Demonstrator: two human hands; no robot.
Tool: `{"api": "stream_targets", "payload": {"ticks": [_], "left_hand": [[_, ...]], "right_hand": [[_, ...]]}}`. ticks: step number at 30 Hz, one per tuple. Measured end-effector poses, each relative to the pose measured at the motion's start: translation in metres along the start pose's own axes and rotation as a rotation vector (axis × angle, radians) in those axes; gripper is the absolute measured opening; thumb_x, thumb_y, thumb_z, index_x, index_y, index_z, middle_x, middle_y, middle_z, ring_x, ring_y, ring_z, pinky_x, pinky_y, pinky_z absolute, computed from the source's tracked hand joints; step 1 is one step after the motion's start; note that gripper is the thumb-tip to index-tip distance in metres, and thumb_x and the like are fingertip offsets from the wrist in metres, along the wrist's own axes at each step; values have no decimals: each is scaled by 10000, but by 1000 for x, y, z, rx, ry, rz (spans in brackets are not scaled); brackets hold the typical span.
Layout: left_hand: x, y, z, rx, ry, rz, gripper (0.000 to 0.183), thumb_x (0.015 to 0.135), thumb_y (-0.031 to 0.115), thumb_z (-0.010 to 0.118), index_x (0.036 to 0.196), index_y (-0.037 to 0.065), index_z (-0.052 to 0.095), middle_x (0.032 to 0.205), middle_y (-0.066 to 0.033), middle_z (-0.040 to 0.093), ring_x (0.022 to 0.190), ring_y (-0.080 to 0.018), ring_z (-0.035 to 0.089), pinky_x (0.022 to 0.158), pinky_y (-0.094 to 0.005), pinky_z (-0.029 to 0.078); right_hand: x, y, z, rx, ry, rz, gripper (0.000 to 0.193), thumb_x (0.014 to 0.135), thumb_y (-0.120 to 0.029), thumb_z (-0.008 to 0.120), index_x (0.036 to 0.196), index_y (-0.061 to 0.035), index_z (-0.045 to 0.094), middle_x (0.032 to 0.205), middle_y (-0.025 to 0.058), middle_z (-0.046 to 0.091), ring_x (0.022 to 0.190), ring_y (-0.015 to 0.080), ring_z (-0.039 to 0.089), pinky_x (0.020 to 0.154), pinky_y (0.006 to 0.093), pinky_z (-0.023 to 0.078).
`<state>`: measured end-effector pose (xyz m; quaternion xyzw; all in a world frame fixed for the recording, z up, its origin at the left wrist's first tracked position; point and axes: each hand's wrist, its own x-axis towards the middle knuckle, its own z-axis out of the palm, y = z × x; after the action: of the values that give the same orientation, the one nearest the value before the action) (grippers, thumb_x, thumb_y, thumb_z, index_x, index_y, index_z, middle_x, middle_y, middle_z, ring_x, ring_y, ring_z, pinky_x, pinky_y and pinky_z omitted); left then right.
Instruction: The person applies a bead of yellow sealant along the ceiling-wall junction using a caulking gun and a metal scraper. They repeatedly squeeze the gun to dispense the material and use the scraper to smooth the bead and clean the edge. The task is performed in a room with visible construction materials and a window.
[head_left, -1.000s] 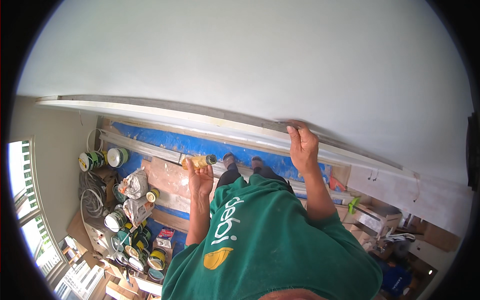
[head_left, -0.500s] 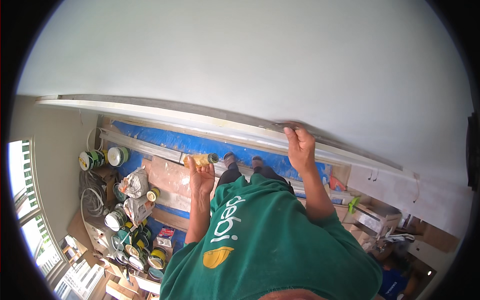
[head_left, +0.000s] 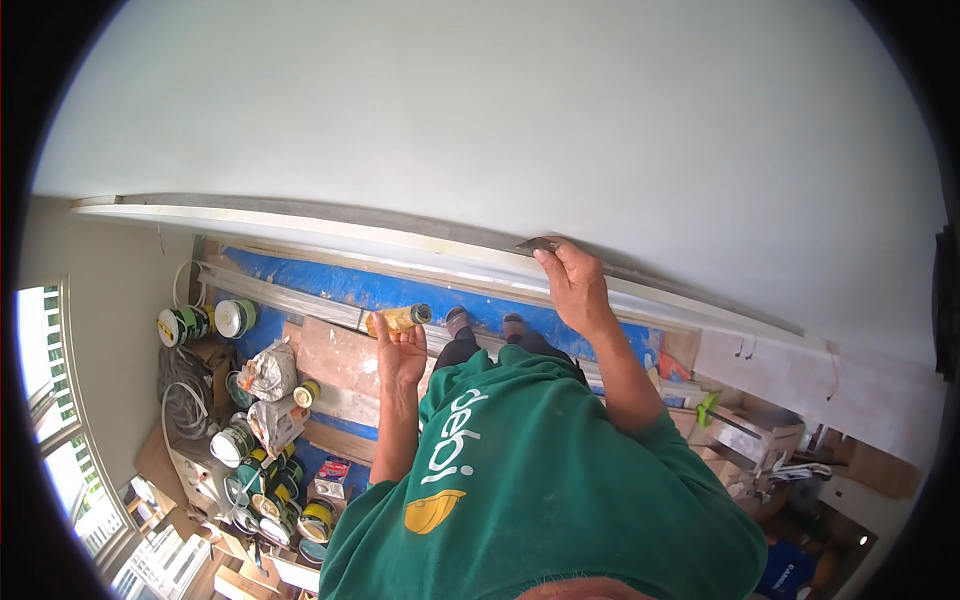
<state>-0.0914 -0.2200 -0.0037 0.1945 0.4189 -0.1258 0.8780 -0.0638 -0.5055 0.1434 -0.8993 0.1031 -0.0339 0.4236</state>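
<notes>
In my left hand point(head_left: 402, 358) is a clear jar-like container point(head_left: 393, 321) with yellowish contents or smears and a dark greenish rim, lying tilted with its mouth to the right. The fingers curl round it from below. My right hand point(head_left: 580, 290) grips a dark, flat-bladed scraper point(head_left: 537, 245); its handle is hidden in the fist. The blade lies at the grey top of a long white ledge point(head_left: 420, 241), close against the pale wall point(head_left: 480, 110). Whether the edge actually touches the ledge is hard to make out.
Blue sheeting point(head_left: 350, 285) covers the floor below, with long pale strips point(head_left: 290, 298) and stained boards point(head_left: 335, 352) on it. Paint buckets point(head_left: 235, 318) and bags point(head_left: 268, 370) crowd the left, near a window point(head_left: 60, 400). Another person's blue shirt point(head_left: 785, 570) shows at lower right.
My right hand has slid left along the ledge with the scraper. The left hand and the jar-like container have hardly shifted.
</notes>
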Motion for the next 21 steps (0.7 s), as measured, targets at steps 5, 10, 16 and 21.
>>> {"api": "stream_targets", "payload": {"ticks": [5,10,16,21], "left_hand": [[-7,-6,2,-19,19,0,598,789,492,725,1151,69,506,1091,-36,589,989,-151,593,824,-282,526],[4,-5,-19,-51,14,-24,610,800,493,714,1181,70,493,1110,-30,583,1013,-153,585,818,-285,532],[-7,0,-15,-63,19,-11,584,814,494,698,1164,69,503,1104,-30,590,995,-154,594,798,-291,543],[-6,2,-13,-64,29,-9,578,812,496,699,1152,71,505,1071,-27,597,968,-153,602,790,-299,549]], "right_hand": [[-8,-11,-13,14,194,-117,153,924,-119,600,991,13,639,684,103,582,624,141,499,612,277,441],[-7,10,-15,-78,126,-193,146,917,-117,603,975,14,637,654,131,569,579,175,504,581,310,444],[3,-17,0,-134,40,-67,179,911,-156,609,909,23,615,620,182,494,536,240,471,542,350,412],[11,-46,8,28,-14,-38,193,916,-177,590,995,-8,639,717,198,576,627,315,539,613,365,449]]}}
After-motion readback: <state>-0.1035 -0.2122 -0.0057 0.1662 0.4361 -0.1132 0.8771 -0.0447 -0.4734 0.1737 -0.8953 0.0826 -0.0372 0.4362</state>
